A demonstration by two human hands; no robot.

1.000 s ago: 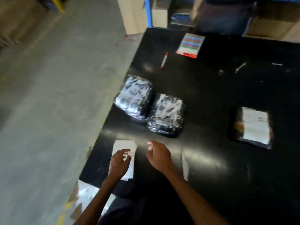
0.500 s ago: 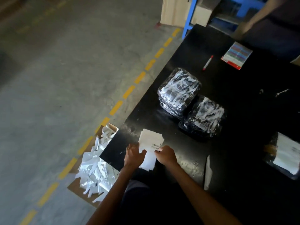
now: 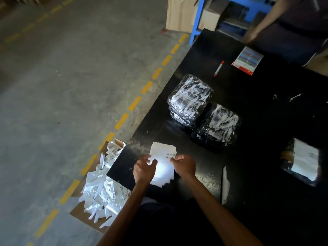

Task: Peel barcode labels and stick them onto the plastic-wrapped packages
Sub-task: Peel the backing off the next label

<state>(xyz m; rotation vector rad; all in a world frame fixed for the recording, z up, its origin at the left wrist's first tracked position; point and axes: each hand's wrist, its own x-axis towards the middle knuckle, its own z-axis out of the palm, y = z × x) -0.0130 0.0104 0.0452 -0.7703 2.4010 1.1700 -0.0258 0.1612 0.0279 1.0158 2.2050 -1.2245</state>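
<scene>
Both hands on the label sheets (image 3: 164, 158) at the desk (image 3: 257, 107) edge: left hand (image 3: 144, 169) grip pinching one side, right hand (image 3: 184, 165) fingers curled at the barcode.

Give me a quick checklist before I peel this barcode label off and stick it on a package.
1. Label sheets on the table at the near edge, steadied by left hand: ok.
2. Right hand at the printed barcode: ok.
3. Label corner already lifted: cannot tell.
4. Two stacks of plastic-wrapped packages ahead of the hands: ok.
5. Scrap box on the floor to the left: ok.
</scene>
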